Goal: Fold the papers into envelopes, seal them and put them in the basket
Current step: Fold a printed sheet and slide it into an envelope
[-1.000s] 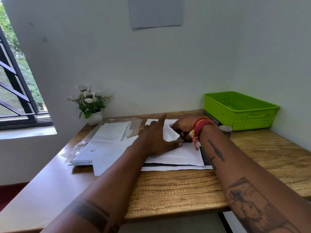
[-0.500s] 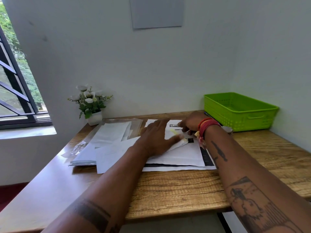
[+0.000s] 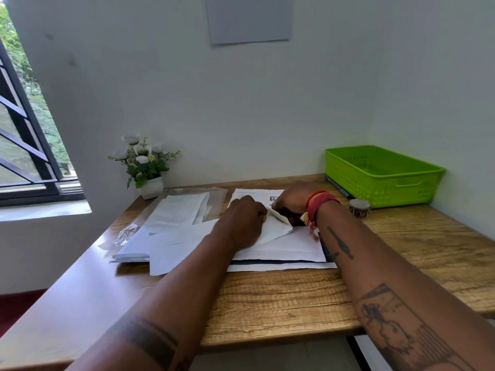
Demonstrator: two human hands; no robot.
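A white paper [image 3: 278, 228], partly folded with a raised flap, lies on other sheets in the middle of the wooden table [image 3: 281, 298]. My left hand [image 3: 242, 220] rests on its left part with fingers curled onto the flap. My right hand [image 3: 290, 200], with red threads at the wrist, pinches the flap's upper edge. The green basket [image 3: 383, 178] stands at the back right corner; nothing shows inside it. A stack of white papers [image 3: 171, 220] on a clear plastic sleeve lies to the left.
A small roll of tape [image 3: 359, 207] sits in front of the basket, with a pen [image 3: 338, 187] beside it. A potted white flower [image 3: 146, 167] stands at the back left near the window. Walls close the table at back and right.
My left hand went from flat with spread fingers to curled on the paper. My right hand moved right and lifted the paper's flap, folding it over.
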